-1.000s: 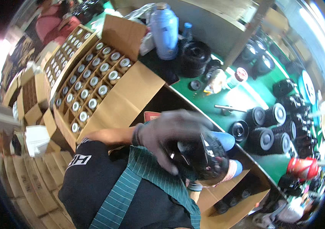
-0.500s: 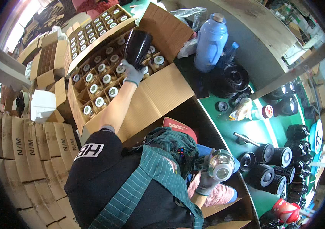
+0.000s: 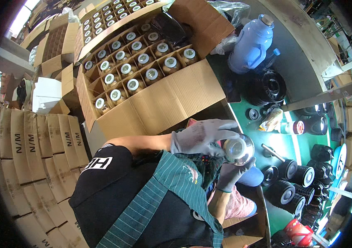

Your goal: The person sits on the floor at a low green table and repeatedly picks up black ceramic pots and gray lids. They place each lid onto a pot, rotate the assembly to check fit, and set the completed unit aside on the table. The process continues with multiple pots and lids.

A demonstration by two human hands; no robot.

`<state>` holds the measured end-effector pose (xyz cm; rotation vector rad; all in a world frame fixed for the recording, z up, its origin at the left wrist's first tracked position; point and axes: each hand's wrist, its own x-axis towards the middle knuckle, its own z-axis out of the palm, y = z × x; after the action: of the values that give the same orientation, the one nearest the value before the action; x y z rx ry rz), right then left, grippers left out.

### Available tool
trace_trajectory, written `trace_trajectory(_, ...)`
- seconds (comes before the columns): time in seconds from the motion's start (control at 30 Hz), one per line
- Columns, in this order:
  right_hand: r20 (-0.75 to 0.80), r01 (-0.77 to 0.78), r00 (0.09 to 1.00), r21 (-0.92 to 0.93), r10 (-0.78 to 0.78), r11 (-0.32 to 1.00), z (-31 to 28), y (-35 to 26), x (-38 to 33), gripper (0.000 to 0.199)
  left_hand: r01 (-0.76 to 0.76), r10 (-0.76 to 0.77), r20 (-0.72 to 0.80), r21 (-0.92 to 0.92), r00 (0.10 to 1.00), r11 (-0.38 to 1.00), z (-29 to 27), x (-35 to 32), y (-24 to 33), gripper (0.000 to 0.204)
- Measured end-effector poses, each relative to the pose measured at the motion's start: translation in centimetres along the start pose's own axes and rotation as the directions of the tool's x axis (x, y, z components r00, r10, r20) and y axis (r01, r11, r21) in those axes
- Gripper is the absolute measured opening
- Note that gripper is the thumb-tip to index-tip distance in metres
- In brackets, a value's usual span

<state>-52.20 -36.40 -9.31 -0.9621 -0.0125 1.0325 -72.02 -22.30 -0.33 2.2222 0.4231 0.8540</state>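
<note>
A round glass jar [image 3: 238, 149] with a pale lid is held in front of my body. My right hand [image 3: 229, 175], in a grey glove, cups it from below. My left hand [image 3: 202, 136], also gloved, lies beside and over the jar, with its fingertips on the rim. An open cardboard box [image 3: 163, 101] further out holds several rows of similar lidded jars [image 3: 138, 74] in dividers. A black object [image 3: 171, 27] rests at the far end of that box.
A green workbench [image 3: 285, 144] on the right carries several black cylinders [image 3: 291, 182], a blue thermos jug [image 3: 250, 41] and small parts. More filled boxes [image 3: 101, 16] stand behind. Flat cartons [image 3: 35, 149] are stacked on the left.
My left hand, which reached out to the box with a black object, has come back to the jar. The black object now lies in the box. My right hand kept the jar.
</note>
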Motion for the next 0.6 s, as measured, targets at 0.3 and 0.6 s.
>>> trace_trajectory(0.3,0.132,0.217,0.97,-0.103,-0.203,0.971,2.9,2.1,0.6,0.052,0.061,-0.065,0.021,0.17,0.998,0.984,-3.3,-2.9,3.0,0.067)
trace_trajectory(0.6,0.53,-0.099,0.802,-0.336,0.275,0.937,15.8,4.6,-0.8,0.082,0.504,-0.365,-0.576,0.096,0.731,0.858,-16.5,-14.0,-2.8,0.029)
